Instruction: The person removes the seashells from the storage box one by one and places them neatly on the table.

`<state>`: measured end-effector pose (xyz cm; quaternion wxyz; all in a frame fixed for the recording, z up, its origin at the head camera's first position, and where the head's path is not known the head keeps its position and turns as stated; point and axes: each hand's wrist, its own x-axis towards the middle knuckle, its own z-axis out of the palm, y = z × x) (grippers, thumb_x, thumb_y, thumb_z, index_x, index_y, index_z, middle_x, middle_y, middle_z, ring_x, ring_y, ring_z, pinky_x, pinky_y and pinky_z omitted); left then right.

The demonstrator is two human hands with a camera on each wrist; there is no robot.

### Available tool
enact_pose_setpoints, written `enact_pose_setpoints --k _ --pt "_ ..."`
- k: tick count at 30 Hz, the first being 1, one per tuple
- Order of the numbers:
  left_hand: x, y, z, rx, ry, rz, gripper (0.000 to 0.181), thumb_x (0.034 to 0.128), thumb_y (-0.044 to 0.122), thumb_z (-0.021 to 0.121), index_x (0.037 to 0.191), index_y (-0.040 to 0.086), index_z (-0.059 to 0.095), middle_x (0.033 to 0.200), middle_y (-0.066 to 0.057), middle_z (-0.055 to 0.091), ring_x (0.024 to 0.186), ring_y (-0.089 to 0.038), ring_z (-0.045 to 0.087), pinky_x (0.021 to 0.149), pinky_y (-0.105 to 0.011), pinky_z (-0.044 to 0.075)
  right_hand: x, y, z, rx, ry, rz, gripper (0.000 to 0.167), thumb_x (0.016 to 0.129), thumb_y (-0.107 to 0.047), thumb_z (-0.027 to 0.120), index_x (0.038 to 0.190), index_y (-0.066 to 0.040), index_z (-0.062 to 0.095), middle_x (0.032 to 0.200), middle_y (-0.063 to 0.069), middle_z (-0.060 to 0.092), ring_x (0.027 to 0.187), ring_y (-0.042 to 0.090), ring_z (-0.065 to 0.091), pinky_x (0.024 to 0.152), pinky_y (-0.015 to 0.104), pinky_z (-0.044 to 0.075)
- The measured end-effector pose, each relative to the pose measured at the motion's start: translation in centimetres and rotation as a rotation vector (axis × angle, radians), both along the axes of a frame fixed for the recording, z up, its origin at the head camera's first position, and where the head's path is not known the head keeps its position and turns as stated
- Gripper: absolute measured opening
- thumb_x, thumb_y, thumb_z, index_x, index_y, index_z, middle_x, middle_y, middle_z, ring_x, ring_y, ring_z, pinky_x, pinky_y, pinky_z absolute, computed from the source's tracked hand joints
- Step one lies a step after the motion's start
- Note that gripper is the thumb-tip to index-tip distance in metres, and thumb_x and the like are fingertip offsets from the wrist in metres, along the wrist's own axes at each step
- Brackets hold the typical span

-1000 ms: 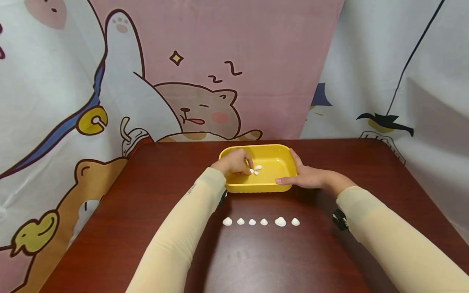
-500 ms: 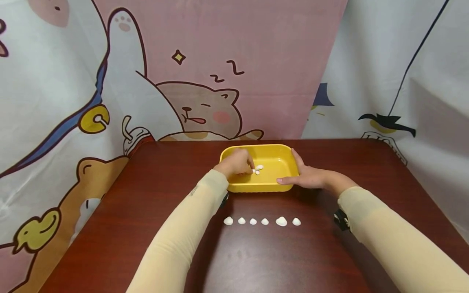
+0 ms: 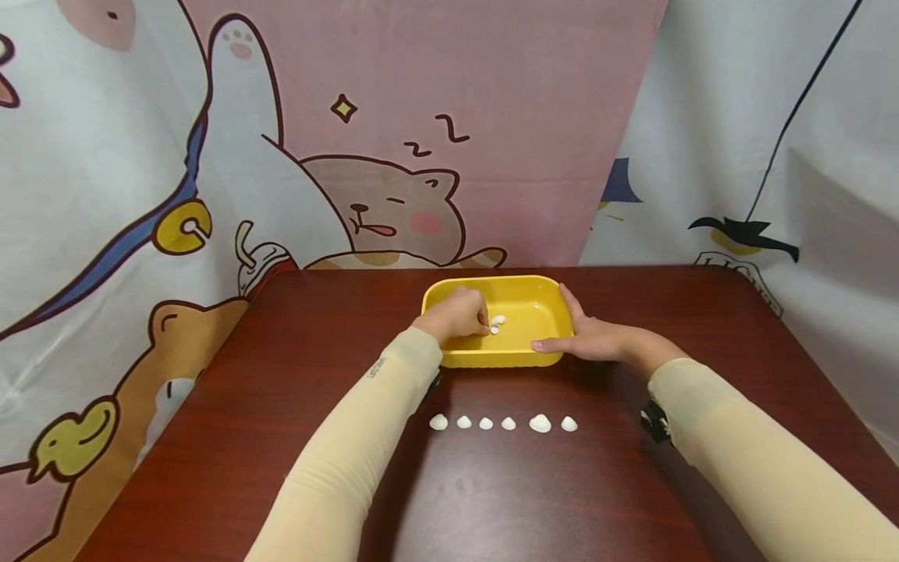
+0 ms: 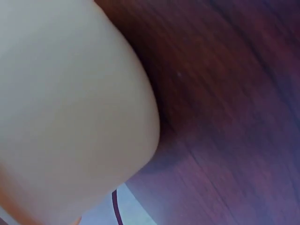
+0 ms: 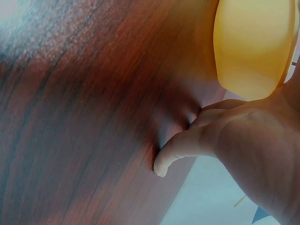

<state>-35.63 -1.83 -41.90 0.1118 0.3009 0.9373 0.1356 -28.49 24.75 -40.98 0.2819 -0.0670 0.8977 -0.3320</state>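
Inside the yellow tray (image 3: 492, 360), my left hand (image 3: 456, 314) has its fingers curled down and thumb and fingertips together, pinching a small white shell that they mostly cover. A few loose white shells (image 3: 499, 320) lie on the tray floor just right of those fingertips. My right hand (image 3: 593, 339) rests spread at the tray's right end, its thumb over the near rim and a finger along the far corner. In the right wrist view, fingers of the right hand (image 5: 243, 136) reach down to the tabletop beside the tray (image 5: 255, 47). The left wrist view shows no fingers.
Several white shells (image 3: 540, 423) lie in a left-to-right row on the dark red-brown table (image 3: 316, 351), in front of the tray. A printed cloth (image 3: 534, 133) hangs behind the table's far edge.
My left fingertips have closed together and shifted slightly right, covering a shell that showed beside them before. The right hand keeps its place on the tray, and the row of shells is unchanged.
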Motion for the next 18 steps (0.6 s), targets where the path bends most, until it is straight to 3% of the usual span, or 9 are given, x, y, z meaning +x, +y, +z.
enact_pose_setpoints --k 9,18 --pt "-0.23 -0.41 0.28 -0.035 -0.06 -0.067 0.018 0.0997 0.012 0.075 0.084 0.009 0.082 0.072 0.005 0.061 0.071 -0.012 0.048 0.064 -0.02 0.04 0.06 -0.09 0.1 0.002 0.007 0.0 0.136 0.091 -0.077 0.063 0.161 -0.02 -0.039 0.173 0.033 0.01 0.156 0.052 0.023 0.125 0.076 0.019" --pt "0.19 -0.61 0.21 -0.046 0.005 -0.098 0.014 0.1015 0.01 0.072 0.094 0.009 0.085 0.094 -0.001 0.077 0.085 -0.015 0.057 0.08 -0.023 0.049 0.36 0.01 0.33 0.001 0.009 -0.001 0.138 0.089 -0.08 0.064 0.161 -0.02 -0.038 0.171 0.034 0.014 0.154 0.052 0.025 0.126 0.075 0.019"
